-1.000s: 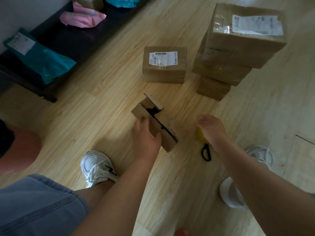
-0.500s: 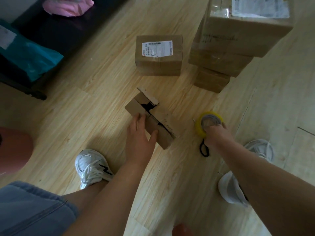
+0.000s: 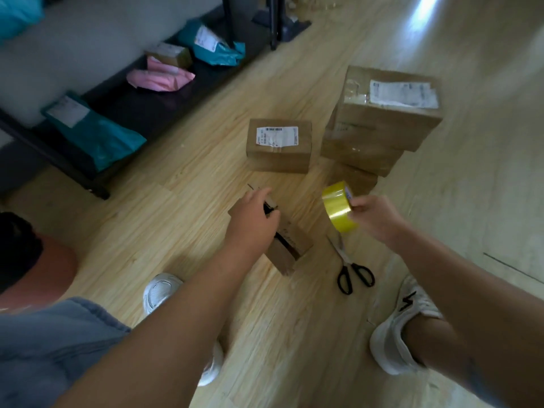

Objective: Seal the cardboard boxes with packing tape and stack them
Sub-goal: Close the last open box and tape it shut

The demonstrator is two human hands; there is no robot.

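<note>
In the head view, a person is crouching over a light wooden floor [image 3: 176, 201]. A small brown cardboard box [image 3: 290, 245] is lying on the floor near the middle of the picture, with a dark gap showing along its top between the flaps. The left hand [image 3: 253, 222] is resting palm down on the box's 10 o'clock end, its fingers [image 3: 260, 194] stretching out fairly straight toward 12 o'clock and not curling round anything.

At 3 o'clock from that hand, the right hand [image 3: 374, 219] is holding a yellow roll of packing tape [image 3: 337, 207] up off the floor, its fingers [image 3: 357, 206] gripping the rim of the roll. Black-handled scissors [image 3: 351, 272] are lying on the floor at 6 o'clock from the roll, just beside the small box.

At 12 o'clock from the small box, a brown cardboard box with a white label [image 3: 279, 147] is sitting closed on the floor. A stack of brown cardboard boxes [image 3: 385, 119] is standing at 1 o'clock, the top one carrying a white label.

White sneakers [image 3: 400, 328] are showing at 5 and 7 o'clock. At 10 o'clock, a low black shelf [image 3: 141, 113] is carrying teal plastic mailer bags [image 3: 97, 128] and a pink mailer bag [image 3: 160, 79].
</note>
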